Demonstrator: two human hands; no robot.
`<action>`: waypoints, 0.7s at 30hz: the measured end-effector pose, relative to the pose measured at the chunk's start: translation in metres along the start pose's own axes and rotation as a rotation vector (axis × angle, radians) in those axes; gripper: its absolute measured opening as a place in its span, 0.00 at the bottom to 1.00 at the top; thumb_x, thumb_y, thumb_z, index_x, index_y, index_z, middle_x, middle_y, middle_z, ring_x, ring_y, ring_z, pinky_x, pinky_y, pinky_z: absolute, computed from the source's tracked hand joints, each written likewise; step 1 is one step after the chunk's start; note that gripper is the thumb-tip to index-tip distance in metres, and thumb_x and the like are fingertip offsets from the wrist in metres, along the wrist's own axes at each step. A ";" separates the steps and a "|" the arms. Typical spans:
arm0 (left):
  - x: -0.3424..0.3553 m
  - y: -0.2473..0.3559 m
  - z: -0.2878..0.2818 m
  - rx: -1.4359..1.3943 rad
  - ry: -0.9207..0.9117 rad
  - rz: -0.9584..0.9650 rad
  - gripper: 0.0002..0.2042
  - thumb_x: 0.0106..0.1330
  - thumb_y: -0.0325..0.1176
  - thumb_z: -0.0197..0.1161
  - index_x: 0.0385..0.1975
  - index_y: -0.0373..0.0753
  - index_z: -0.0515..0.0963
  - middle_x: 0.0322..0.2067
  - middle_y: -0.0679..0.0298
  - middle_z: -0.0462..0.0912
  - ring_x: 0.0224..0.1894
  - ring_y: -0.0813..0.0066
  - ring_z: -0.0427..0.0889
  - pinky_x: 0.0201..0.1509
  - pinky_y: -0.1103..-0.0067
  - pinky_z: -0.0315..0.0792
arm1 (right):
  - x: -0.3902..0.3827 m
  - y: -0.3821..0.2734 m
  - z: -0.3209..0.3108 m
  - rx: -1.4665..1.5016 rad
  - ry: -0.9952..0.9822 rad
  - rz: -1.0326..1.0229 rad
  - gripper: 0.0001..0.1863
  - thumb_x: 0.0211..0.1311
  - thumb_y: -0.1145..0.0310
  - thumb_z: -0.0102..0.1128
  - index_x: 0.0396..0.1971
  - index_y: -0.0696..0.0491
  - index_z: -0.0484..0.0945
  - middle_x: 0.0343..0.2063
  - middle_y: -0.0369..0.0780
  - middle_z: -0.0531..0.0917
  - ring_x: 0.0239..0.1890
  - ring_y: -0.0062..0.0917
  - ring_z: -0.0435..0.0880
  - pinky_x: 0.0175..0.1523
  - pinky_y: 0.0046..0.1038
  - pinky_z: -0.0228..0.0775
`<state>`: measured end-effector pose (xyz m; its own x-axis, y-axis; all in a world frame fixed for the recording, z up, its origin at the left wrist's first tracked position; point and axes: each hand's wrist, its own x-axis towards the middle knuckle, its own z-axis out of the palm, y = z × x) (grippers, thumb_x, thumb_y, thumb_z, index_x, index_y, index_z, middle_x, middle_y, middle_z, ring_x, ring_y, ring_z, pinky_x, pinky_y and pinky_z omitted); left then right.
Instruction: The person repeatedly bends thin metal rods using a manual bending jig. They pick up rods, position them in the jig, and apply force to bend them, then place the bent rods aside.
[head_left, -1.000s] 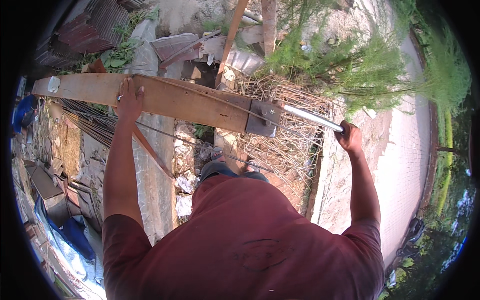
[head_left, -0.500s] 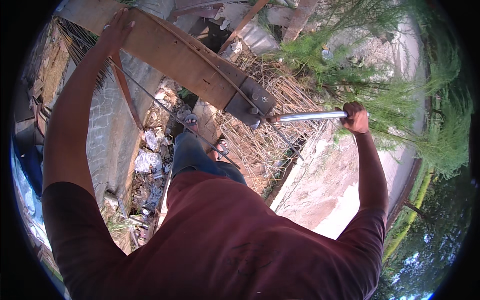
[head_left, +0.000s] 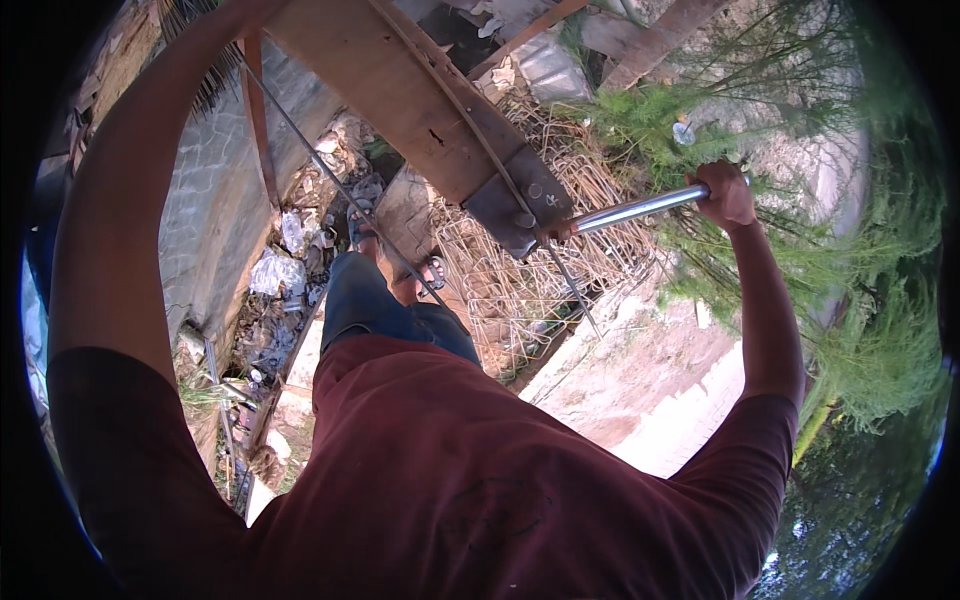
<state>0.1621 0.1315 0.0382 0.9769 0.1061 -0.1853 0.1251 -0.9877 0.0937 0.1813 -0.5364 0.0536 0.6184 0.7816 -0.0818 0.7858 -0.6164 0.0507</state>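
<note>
Wrapped around the outer end of a silver handle [head_left: 640,208], the right hand [head_left: 726,195] holds it firmly; its long axis rises rightward from a dark metal plate [head_left: 495,207] ending a brown board [head_left: 392,105]. Left hand beyond upper edge: grip indeterminable. Pale plate marking: illegible.

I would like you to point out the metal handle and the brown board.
Metal handle [head_left: 640,209]: head view, middle of its shiny tube.
Brown board [head_left: 395,100]: head view, its broad flat face.
</note>
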 end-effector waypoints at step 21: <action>0.024 -0.028 0.030 0.148 0.133 0.147 0.30 0.66 0.48 0.47 0.64 0.38 0.54 0.66 0.50 0.51 0.68 0.52 0.51 0.69 0.64 0.50 | -0.041 -0.030 0.019 0.059 0.049 0.192 0.07 0.49 0.66 0.59 0.19 0.51 0.71 0.21 0.40 0.75 0.30 0.38 0.76 0.38 0.36 0.65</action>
<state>0.1767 0.1587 0.0023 0.9981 -0.0358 -0.0495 -0.0377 -0.9986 -0.0363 0.1326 -0.5519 0.0365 0.7575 0.6522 -0.0275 0.6525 -0.7578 0.0016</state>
